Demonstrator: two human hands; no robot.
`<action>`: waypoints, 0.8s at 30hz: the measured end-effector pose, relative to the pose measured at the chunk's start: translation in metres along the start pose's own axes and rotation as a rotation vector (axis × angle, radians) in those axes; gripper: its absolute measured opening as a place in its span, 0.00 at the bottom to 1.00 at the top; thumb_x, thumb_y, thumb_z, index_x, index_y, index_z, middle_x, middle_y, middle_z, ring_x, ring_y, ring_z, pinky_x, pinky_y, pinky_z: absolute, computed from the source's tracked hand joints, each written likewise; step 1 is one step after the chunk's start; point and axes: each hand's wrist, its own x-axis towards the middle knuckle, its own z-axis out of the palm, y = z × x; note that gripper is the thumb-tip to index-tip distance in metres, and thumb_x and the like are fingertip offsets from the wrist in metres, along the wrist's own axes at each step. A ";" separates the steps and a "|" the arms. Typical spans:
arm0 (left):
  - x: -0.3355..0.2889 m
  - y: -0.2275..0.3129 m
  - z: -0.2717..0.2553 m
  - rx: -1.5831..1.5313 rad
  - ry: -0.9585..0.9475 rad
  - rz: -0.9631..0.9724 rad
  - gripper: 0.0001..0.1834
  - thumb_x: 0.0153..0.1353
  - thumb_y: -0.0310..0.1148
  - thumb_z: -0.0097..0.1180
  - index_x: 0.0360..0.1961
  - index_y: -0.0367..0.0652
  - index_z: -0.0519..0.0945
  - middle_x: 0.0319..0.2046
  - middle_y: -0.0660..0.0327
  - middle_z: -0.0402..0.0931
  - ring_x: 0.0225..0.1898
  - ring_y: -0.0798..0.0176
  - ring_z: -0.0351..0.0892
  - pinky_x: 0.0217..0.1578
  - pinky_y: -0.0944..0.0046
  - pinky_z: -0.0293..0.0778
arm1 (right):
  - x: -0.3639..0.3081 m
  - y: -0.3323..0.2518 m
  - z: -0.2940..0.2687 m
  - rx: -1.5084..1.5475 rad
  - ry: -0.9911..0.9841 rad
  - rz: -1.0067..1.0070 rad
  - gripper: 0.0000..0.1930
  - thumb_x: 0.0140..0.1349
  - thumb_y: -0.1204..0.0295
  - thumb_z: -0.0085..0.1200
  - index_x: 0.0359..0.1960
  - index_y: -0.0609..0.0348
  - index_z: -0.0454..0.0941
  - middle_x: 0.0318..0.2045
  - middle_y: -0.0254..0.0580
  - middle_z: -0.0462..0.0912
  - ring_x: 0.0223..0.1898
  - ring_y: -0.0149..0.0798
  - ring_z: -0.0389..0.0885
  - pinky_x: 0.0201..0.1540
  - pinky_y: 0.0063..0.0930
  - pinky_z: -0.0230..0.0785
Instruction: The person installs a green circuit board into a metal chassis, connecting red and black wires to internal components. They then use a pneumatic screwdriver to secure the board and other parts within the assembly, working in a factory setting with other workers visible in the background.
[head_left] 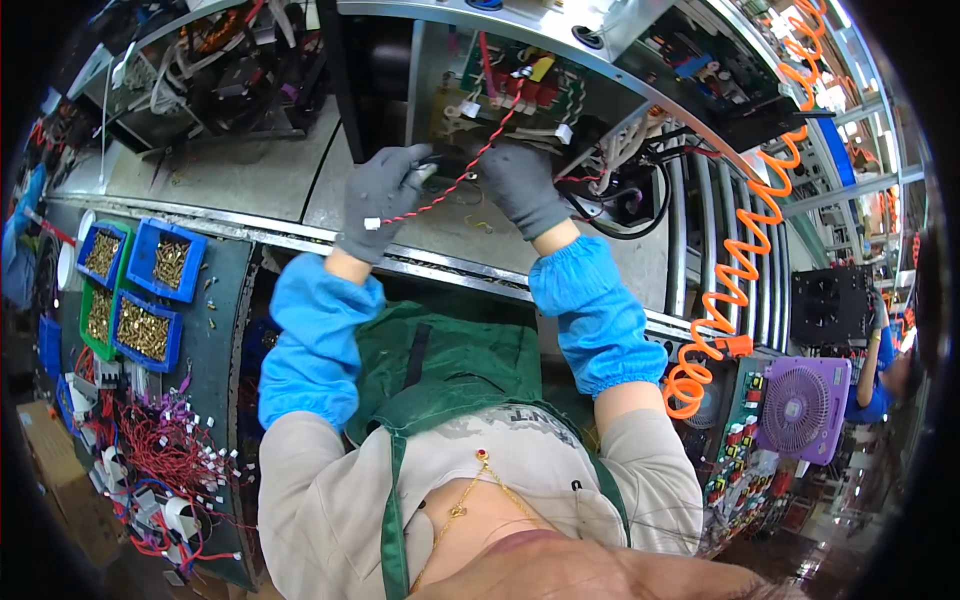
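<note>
1. Left hand (385, 195), right hand (518, 188): fingers curled; cannot tell what either grips.
2. Red wire (458, 185): runs from circuit board (572, 92), between the hands, to plug (373, 223) over left hand.
3. Caution: a finger snagging the wire could pull it loose.

Bright light, glare at upper right, curved fisheye edges, black corners

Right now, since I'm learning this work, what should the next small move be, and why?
Probably ease the red twisted wire aside: it runs between the left hand and right hand, its white connector overlapping the left one in view.
</note>
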 end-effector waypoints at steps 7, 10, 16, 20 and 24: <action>0.018 -0.025 -0.010 -0.033 -0.292 -0.144 0.16 0.60 0.43 0.55 0.42 0.43 0.78 0.26 0.55 0.77 0.28 0.53 0.79 0.27 0.63 0.73 | 0.008 0.000 0.011 0.018 -0.124 0.082 0.09 0.52 0.70 0.52 0.35 0.49 0.80 0.25 0.47 0.80 0.27 0.50 0.81 0.26 0.44 0.70; 0.011 -0.030 0.023 -0.511 -0.167 -0.755 0.21 0.63 0.49 0.50 0.42 0.42 0.78 0.24 0.52 0.77 0.28 0.52 0.78 0.28 0.63 0.72 | 0.015 -0.001 0.020 0.019 -0.064 0.080 0.08 0.52 0.69 0.52 0.34 0.47 0.81 0.26 0.47 0.81 0.29 0.50 0.81 0.28 0.43 0.71; -0.005 -0.043 0.036 0.151 -0.104 -0.046 0.14 0.61 0.40 0.51 0.41 0.43 0.78 0.31 0.49 0.77 0.31 0.47 0.78 0.30 0.56 0.73 | 0.020 0.003 0.008 -0.123 -0.129 -0.002 0.10 0.51 0.62 0.54 0.28 0.53 0.82 0.23 0.47 0.80 0.27 0.51 0.80 0.29 0.43 0.73; 0.011 -0.044 0.005 -0.011 -0.442 -0.161 0.12 0.60 0.39 0.51 0.38 0.43 0.78 0.32 0.50 0.78 0.31 0.49 0.78 0.28 0.55 0.73 | 0.025 0.005 -0.007 0.005 -0.137 -0.042 0.10 0.52 0.63 0.53 0.28 0.53 0.82 0.25 0.48 0.81 0.28 0.51 0.81 0.31 0.44 0.73; 0.018 -0.039 0.011 -0.490 -0.489 -0.778 0.12 0.59 0.39 0.53 0.39 0.43 0.78 0.32 0.50 0.78 0.31 0.49 0.78 0.30 0.56 0.74 | 0.024 0.004 -0.001 0.003 -0.199 0.069 0.10 0.54 0.62 0.51 0.30 0.51 0.82 0.27 0.47 0.82 0.29 0.52 0.81 0.31 0.43 0.74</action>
